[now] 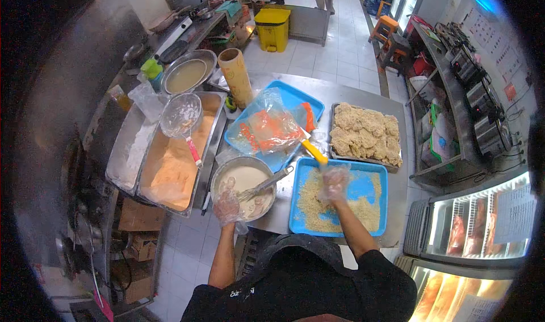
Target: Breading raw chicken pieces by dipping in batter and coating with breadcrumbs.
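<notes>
My left hand [226,206], in a clear plastic glove, reaches over the near-left rim of a round metal bowl of pale batter [242,169]. Its fingers dip among lumps coated in batter, and whether they grip one is unclear. A metal whisk [268,183] leans in the bowl with its handle over the right rim. My right hand [335,182], also gloved and blurred, is over a blue plastic tray [296,194] spread with breadcrumbs [315,198]. What lies under that palm is hidden. Behind this tray, a metal tray holds several breaded pieces [364,132].
A yellow-handled tool [315,151] rests by a plastic bag [272,126] on another blue tray [313,97]. To the left, metal pans hold orange powder [174,173] and white flour [132,151], with a strainer [182,115] on top. A cardboard roll [235,77] stands upright behind.
</notes>
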Available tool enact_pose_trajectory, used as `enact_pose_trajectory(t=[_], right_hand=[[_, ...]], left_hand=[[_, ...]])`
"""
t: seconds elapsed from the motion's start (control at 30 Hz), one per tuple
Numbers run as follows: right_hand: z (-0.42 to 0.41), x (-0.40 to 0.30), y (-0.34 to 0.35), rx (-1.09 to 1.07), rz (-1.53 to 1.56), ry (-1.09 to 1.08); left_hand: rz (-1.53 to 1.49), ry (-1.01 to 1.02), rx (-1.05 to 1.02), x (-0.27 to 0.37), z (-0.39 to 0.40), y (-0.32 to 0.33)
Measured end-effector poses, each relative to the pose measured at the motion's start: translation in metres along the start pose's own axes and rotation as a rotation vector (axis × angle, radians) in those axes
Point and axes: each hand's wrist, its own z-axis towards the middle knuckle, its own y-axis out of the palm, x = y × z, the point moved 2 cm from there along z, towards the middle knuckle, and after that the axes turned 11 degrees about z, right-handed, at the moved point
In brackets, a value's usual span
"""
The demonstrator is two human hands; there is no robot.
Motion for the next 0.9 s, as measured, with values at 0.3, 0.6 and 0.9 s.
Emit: enact_pose_trajectory(t=[0.3,0.6,0.9], right_hand=[[-0.016,-0.082,-0.085,0.097,0.179,-0.121],[-0.049,-0.124,-0.070,-0.371,0.237,-0.409],[-0.019,-0.078,-0.115,-0.073,0.200,-0.344]], left_hand=[[-0.043,-0.072,0.180,-0.029,-0.015,-0.001],[-0.052,-0.051,0.123,-0.024,-0.015,-0.009],[0.031,-0.109,0.035,-0.015,-0.012,-0.016]])
